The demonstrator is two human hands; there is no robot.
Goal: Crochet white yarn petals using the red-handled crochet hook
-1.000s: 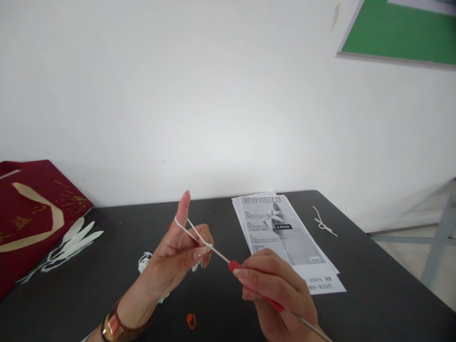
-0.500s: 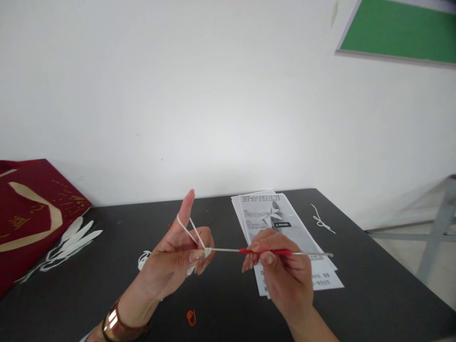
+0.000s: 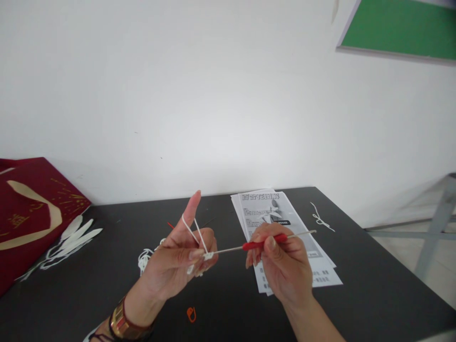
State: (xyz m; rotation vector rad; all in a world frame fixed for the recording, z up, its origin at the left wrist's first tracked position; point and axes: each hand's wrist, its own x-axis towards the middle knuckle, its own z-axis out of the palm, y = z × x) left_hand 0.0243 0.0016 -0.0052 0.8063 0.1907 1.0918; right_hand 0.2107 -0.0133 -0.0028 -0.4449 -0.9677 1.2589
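Observation:
My left hand (image 3: pixel 181 254) pinches a small piece of white crochet work (image 3: pixel 208 256) between thumb and fingers. White yarn (image 3: pixel 200 236) loops around its raised index finger and runs down to the stitches. In my right hand (image 3: pixel 283 261) is a crochet hook (image 3: pixel 254 244) with a red grip, closed between thumb and fingers. The hook's left tip is at the crochet work, where the yarn partly hides it; its other metal end points right and slightly up. More white yarn (image 3: pixel 144 260) lies on the table behind my left wrist.
Printed sheets (image 3: pixel 295 218) lie on the black table (image 3: pixel 228 313) beneath my right hand. An orange stitch marker (image 3: pixel 191 314) is near the front. White petal-shaped pieces (image 3: pixel 76 240) and a dark red bag (image 3: pixel 32 204) are at left, a knotted white yarn scrap (image 3: pixel 320 219) at right.
My right hand has tilted the hook, its right end rising and shifting left. My left hand has moved slightly right, with the crochet work still pinched.

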